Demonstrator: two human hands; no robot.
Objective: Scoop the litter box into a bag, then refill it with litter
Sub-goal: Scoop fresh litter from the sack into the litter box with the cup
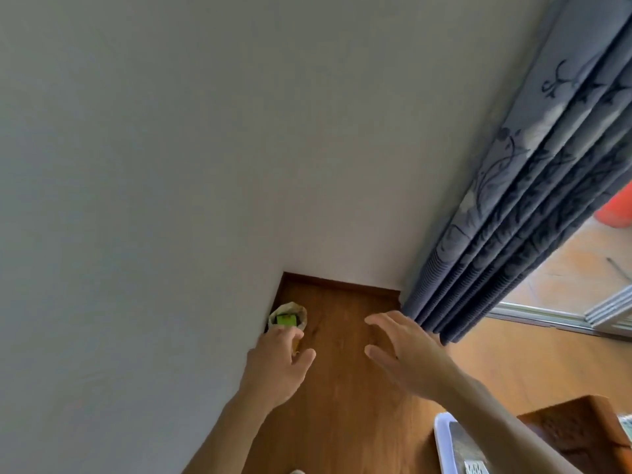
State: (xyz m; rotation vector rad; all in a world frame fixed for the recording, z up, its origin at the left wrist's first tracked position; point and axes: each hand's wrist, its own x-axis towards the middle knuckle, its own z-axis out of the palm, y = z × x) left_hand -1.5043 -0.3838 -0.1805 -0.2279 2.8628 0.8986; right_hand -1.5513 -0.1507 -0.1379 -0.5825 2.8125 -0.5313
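A pale bag [289,316] with something bright green inside stands on the wooden floor against the wall, in the corner. My left hand [278,364] reaches toward it, fingers relaxed and spread, its fingertips just short of the bag's mouth. My right hand [400,350] hovers open over the bare floor to the right, fingers spread, holding nothing. A white-rimmed litter box [444,439] shows only partly at the bottom right, half hidden by my right forearm.
A grey wall [171,200] fills the left side. A blue patterned curtain [530,217] hangs at the right, with a sliding door track [547,316] and an orange object [615,210] beyond. A carved wooden piece of furniture [574,429] stands behind the box.
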